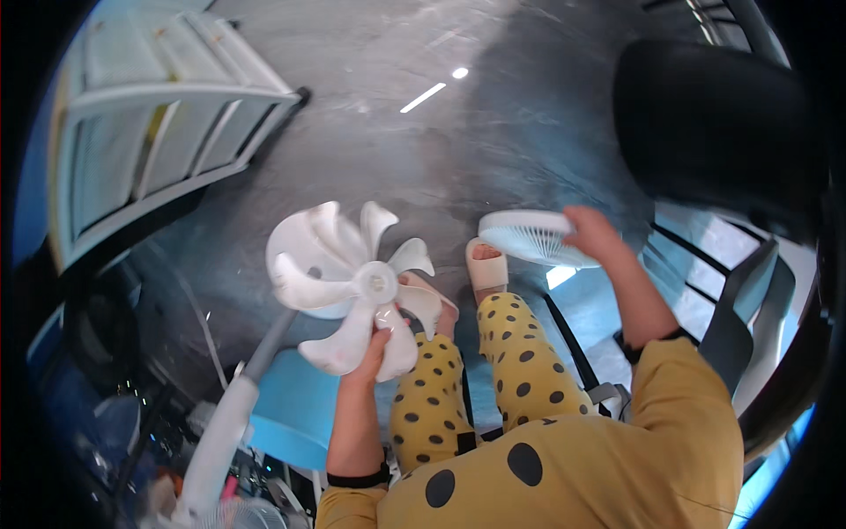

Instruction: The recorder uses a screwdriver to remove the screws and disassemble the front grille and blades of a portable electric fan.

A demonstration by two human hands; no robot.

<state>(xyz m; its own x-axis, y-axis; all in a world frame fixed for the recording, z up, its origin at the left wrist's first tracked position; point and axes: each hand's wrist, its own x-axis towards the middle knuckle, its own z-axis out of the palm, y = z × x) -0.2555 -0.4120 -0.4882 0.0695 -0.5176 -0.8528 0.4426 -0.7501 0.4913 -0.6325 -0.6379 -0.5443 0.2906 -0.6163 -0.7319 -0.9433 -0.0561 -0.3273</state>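
Note:
My left hand [376, 346] is closed on a white fan blade wheel [377, 282] with several curved blades around a round hub, held up in front of my knees. Behind the blades, partly hidden by them, is a smooth white rounded piece [286, 242]. Out to the right, my right hand [592, 234] grips the rim of a round white fan grille [529, 236] with thin radial ribs. The grille is tilted, seen nearly edge-on, and a little blurred. The blade wheel and grille are apart.
A blue stool or bin [295, 410] stands at my left, beside a thick white pole [220, 441]. A white slatted rack [167, 132] is at the far left. A black chair [714, 132] stands at the far right. My feet in light slippers [487, 271] rest on the grey floor [388, 115].

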